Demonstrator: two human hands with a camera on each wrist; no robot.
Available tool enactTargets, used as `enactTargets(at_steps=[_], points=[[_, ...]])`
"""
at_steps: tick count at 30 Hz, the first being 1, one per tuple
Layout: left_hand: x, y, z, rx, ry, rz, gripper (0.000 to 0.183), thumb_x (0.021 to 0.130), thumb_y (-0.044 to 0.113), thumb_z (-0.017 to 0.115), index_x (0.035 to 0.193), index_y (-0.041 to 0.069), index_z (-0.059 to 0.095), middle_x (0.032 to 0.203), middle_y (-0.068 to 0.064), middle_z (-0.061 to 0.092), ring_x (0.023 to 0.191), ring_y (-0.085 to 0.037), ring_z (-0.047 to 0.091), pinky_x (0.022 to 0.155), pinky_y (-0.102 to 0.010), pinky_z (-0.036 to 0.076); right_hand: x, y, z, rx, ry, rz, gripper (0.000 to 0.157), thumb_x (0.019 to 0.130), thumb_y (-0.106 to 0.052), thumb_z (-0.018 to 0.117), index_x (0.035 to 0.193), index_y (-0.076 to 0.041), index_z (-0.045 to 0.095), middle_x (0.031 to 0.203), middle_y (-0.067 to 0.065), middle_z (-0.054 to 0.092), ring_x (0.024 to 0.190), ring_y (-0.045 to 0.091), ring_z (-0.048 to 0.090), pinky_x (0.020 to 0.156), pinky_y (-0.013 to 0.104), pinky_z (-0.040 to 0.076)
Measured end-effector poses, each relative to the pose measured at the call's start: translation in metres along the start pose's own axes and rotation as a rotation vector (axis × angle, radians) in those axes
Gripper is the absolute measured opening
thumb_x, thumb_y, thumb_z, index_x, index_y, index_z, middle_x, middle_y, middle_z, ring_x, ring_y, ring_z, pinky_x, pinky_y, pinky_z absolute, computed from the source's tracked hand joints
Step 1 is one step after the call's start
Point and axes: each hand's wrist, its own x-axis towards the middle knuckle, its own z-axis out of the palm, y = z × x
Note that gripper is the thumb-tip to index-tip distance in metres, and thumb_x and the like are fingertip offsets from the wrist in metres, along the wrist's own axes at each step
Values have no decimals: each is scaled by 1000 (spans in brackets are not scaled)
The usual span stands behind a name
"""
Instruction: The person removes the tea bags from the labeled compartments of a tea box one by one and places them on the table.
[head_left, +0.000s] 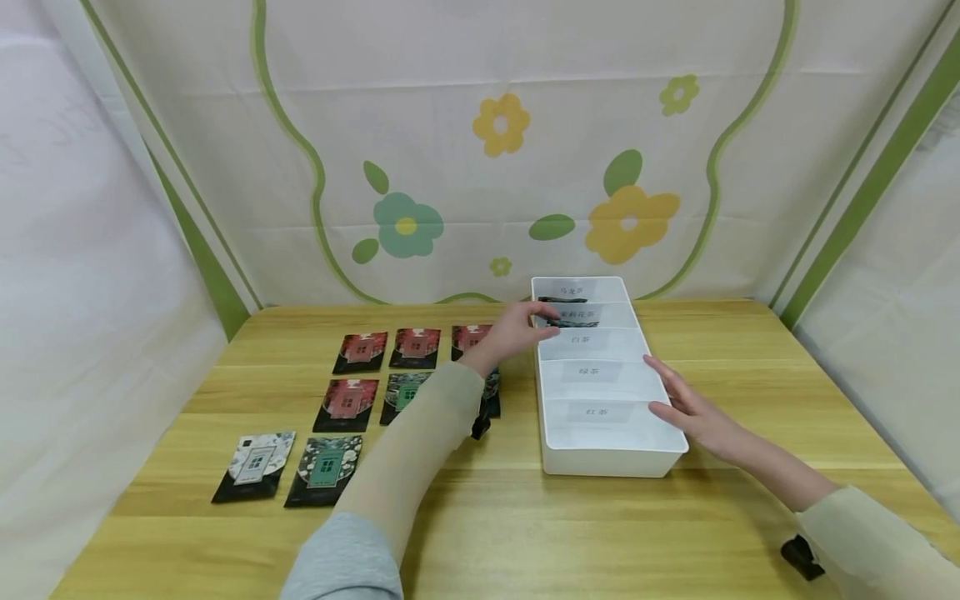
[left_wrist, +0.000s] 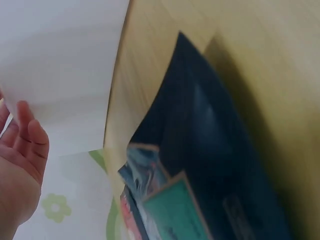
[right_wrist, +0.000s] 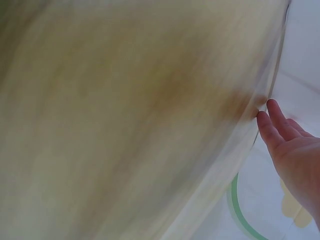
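Note:
A white divided box (head_left: 607,463) with labelled compartments stands right of centre. My left hand (head_left: 517,329) reaches over its left rim by the second and third compartments from the back, thumb and fingers spread apart with nothing between them. At the right rim, the fingers of my right hand (head_left: 693,417) rest lightly, loosely extended. A dark tea sachet (head_left: 562,300) sits in the rearmost compartment, and a green-patterned sachet (head_left: 573,324) stands in the one before it. In the left wrist view, a black sachet with a green panel (left_wrist: 175,212) lies close below the left hand (left_wrist: 22,155).
Left of the box, several red-and-black sachets (head_left: 347,404) lie in rows with green ones (head_left: 324,468) and a white-and-black one (head_left: 257,463). My left forearm covers part of them. A flowered cloth (head_left: 450,150) rises behind the wooden table (head_left: 480,542).

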Motion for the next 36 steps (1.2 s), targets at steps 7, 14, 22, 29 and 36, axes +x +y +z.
enactTargets(at_steps=[7, 14, 22, 29, 36], points=[[3, -2, 5, -9, 37, 27, 11, 92, 19, 70, 97, 10, 73, 96, 2, 66, 84, -12, 56, 67, -23, 45, 0, 0, 0, -9, 0, 8, 68, 103, -11, 49, 157, -17, 8, 158, 23, 1, 135, 57, 16, 94, 15, 33], [0, 3, 2, -10, 98, 35, 15, 94, 20, 68, 103, 10, 74, 105, 1, 67, 83, -11, 56, 68, -22, 44, -1, -2, 0, -28, -4, 19, 69, 103, -12, 48, 157, -17, 7, 159, 22, 1, 135, 57, 15, 103, 42, 33], [-2, 20, -8, -44, 192, 60, 16, 94, 22, 67, 104, 11, 74, 98, 3, 68, 66, -15, 46, 58, -22, 40, -1, -2, 1, -13, -3, 32, 69, 103, -12, 48, 157, -16, 5, 159, 23, -1, 135, 58, 14, 105, 60, 26], [-10, 36, -22, -101, 219, 136, 18, 95, 21, 66, 105, 8, 73, 89, -3, 67, 54, -17, 40, 49, -24, 35, -1, -1, 0, -30, 1, 37, 69, 103, -13, 47, 158, -16, 5, 159, 23, 0, 134, 59, 15, 100, 68, 23], [-25, 45, -37, -132, 241, 186, 16, 94, 18, 67, 102, 6, 73, 83, -3, 66, 64, -15, 53, 54, -25, 44, -2, 1, -2, -11, 1, 40, 69, 103, -12, 47, 157, -15, 5, 158, 24, -2, 133, 63, 9, 96, 76, 17]])
